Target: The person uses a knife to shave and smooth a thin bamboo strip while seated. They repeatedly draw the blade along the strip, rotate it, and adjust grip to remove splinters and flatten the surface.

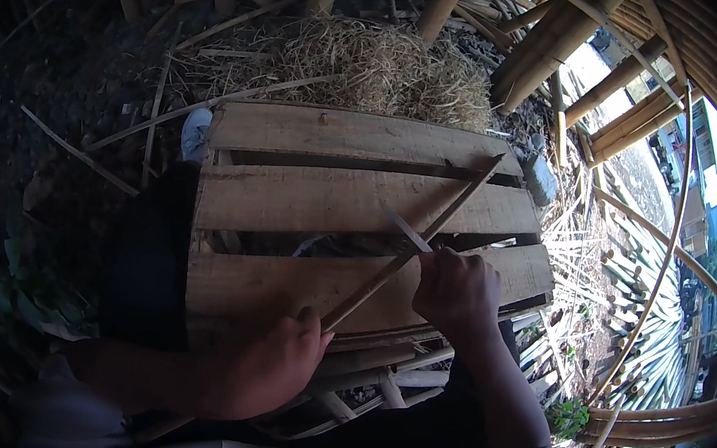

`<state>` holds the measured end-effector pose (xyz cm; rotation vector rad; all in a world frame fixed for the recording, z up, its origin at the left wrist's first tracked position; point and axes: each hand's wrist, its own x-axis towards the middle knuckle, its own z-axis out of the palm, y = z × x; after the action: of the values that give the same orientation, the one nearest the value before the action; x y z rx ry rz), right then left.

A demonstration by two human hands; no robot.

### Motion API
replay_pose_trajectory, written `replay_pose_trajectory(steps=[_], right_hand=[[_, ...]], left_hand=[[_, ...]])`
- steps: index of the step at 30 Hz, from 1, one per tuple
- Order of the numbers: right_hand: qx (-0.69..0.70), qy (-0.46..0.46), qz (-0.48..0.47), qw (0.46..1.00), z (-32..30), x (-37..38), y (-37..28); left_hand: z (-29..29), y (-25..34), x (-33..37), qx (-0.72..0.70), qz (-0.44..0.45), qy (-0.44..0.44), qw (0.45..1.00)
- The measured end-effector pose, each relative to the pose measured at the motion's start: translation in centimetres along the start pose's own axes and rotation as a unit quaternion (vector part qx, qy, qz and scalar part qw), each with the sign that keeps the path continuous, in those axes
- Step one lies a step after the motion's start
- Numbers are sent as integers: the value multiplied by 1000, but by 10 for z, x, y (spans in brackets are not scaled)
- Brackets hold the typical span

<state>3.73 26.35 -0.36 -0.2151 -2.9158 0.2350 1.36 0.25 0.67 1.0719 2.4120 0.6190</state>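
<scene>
A long, thin bamboo strip [373, 285] runs slantwise over a slatted wooden bench [290, 198], its tip reaching the far right slats. Near the bench's front edge, my left hand [273, 370] is closed around the strip's lower part. My right hand [458, 290] grips a knife [407, 228], its handle hidden inside the fist. The narrow, pale blade points up and to the left and crosses the strip around its middle. Whether the edge is cutting into the strip I cannot tell.
Behind the bench lies a heap of dry shavings [386, 71] beside thick bamboo posts [560, 43]. Many cut bamboo poles [651, 287] are spread on the ground at the right. A shoe [196, 134] shows by the bench's left edge. Loose strips litter the dark ground at the left.
</scene>
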Motion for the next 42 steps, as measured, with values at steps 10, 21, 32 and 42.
replay_pose_trajectory(steps=[10,21,32,42], right_hand=[[93,-102,-94,986,-2,-32,-44],[90,-58,-62,992,3,-39,-54],[22,-34,-77,996,9,-19,-16],[89,-84,-83,989,2,-27,-34]], left_hand=[[7,1,-3,189,34,40,981],[13,-11,-6,165,87,18,982],[3,-3,-2,203,49,48,977],[-2,-2,-6,147,12,-14,989]])
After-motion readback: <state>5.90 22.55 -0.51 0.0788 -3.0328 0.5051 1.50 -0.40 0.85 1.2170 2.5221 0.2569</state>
